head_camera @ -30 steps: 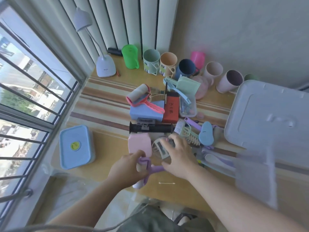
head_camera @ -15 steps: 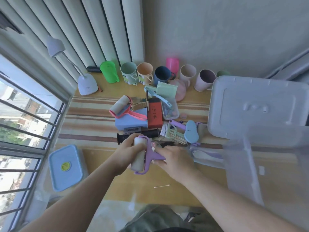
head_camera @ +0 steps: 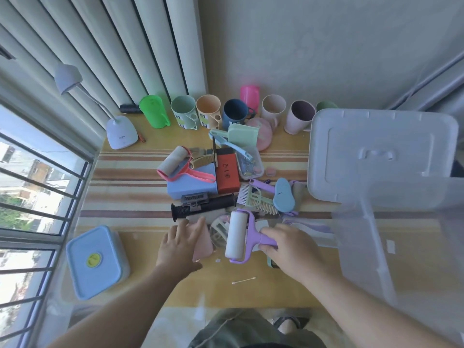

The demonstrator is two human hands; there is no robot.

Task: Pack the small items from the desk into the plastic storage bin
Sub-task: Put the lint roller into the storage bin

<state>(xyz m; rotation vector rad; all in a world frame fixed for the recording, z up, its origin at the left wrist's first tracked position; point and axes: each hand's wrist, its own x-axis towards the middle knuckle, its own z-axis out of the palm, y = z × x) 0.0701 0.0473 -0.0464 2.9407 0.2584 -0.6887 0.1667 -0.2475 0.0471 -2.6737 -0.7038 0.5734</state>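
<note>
Striped wooden desk point(head_camera: 130, 194) (window-side): right hand point(head_camera: 288, 249) grips lilac plastic lint roller point(head_camera: 238, 237); left hand point(head_camera: 179, 244), fingers spread, touches pink pouch point(head_camera: 204, 243).

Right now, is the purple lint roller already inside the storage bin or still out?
Still out. The right hand grips the purple lint roller by its handle above the desk, left of the storage bin.

Bright daylight entered through the barred glass window point(head_camera: 37, 197) at left, overexposing the view outside. Soft, faint shadows on the glossy yellow wooden surface point(head_camera: 150, 285). Wide-angle lens bent the white vertical blinds point(head_camera: 120, 46). The translucent plastic storage bin point(head_camera: 401, 234) looked hazy, slightly blurred.
</note>
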